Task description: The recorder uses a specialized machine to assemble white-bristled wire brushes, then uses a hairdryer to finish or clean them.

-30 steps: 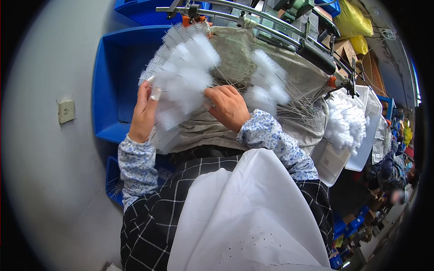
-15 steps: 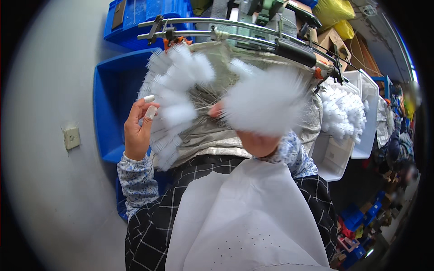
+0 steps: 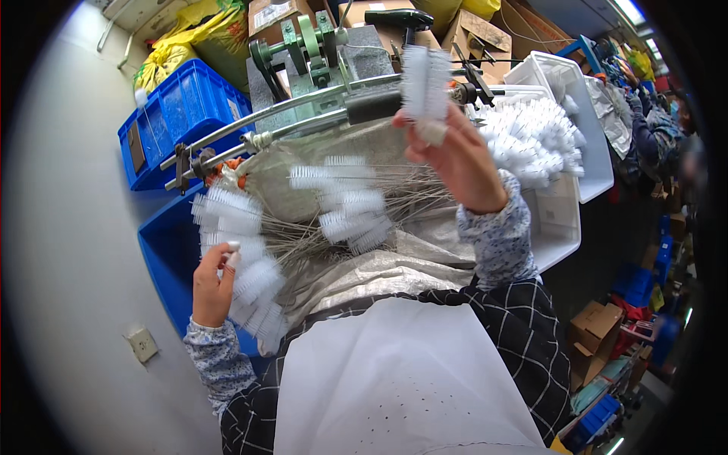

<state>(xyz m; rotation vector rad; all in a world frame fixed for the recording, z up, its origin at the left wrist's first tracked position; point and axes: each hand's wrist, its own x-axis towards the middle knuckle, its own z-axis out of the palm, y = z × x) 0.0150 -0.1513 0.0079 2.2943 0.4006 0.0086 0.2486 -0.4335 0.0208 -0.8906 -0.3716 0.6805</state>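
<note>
A: Right hand (image 3: 455, 155), condition?
B: Closed on white brush bristles (image 3: 425, 76), held upright, seen beside the dark roller (image 3: 371, 105).
A: Left hand (image 3: 213, 284)?
B: Half-curled at the left brush cluster (image 3: 258, 278); whether it grips anything, I cannot tell.

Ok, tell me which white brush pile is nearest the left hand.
The leftmost pile, right by the left hand; the middle pile lies farther off, and the rightmost pile, by the white bins, farthest.
</note>
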